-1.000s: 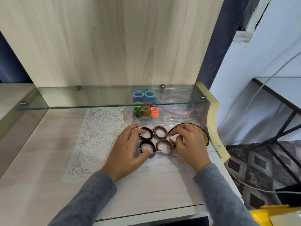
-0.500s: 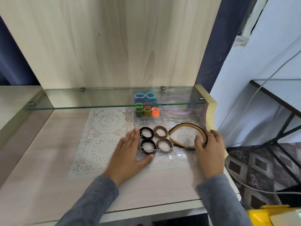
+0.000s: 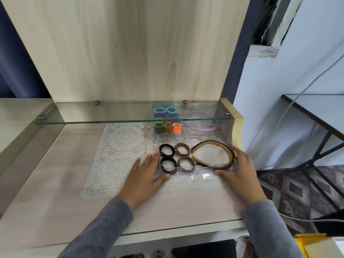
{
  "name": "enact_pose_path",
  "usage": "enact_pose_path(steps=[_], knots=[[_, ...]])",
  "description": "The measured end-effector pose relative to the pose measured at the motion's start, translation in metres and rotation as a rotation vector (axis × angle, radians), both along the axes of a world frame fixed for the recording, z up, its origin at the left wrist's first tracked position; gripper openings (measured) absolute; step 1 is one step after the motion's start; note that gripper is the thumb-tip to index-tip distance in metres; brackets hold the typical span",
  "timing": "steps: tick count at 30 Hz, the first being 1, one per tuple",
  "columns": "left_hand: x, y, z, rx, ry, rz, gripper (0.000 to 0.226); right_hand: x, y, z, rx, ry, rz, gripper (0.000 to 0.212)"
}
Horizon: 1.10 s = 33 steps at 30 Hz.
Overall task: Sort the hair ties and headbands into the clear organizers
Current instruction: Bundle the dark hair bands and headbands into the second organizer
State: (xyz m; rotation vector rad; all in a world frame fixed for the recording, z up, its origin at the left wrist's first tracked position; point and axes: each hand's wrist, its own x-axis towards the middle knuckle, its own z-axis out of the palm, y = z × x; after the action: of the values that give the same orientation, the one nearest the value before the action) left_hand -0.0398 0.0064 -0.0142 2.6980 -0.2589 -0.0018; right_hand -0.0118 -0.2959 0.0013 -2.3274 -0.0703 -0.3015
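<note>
Looks all but done: black and brown hair ties (image 3: 167, 150) and brown headbands (image 3: 214, 145) filed in near clear organizer (image 3: 188, 173), coloured ties (image 3: 168, 124) and pastel headbands (image 3: 202, 126) in far organizer (image 3: 221, 135). Bracing near organizer's ends with left hand (image 3: 143, 176) and right hand (image 3: 241, 173), fingers (image 3: 151, 161) straight, gripping nothing.

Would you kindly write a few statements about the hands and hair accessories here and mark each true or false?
1. Two black elastic hair ties lie in the near clear plastic organizer. True.
2. The gold-and-brown arched headband lies loose on the lace mat. False: it lies inside the near organizer.
3. The left hand rests flat beside the organizer's left wall. True.
4. The right hand pinches a tan hair tie. False: it holds nothing and touches the organizer's right end.
</note>
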Motion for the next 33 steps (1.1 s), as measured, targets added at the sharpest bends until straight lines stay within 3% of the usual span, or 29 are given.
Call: enact_pose_path(steps=[6, 33], knots=[[0.001, 0.004, 0.005, -0.036, -0.021, 0.020, 0.080, -0.003, 0.001, 0.000, 0.022, -0.041, 0.003, 0.083], [0.010, 0.014, 0.003, -0.095, 0.004, 0.044, 0.076, 0.010, 0.003, 0.009, 0.085, 0.008, 0.029, 0.086]])
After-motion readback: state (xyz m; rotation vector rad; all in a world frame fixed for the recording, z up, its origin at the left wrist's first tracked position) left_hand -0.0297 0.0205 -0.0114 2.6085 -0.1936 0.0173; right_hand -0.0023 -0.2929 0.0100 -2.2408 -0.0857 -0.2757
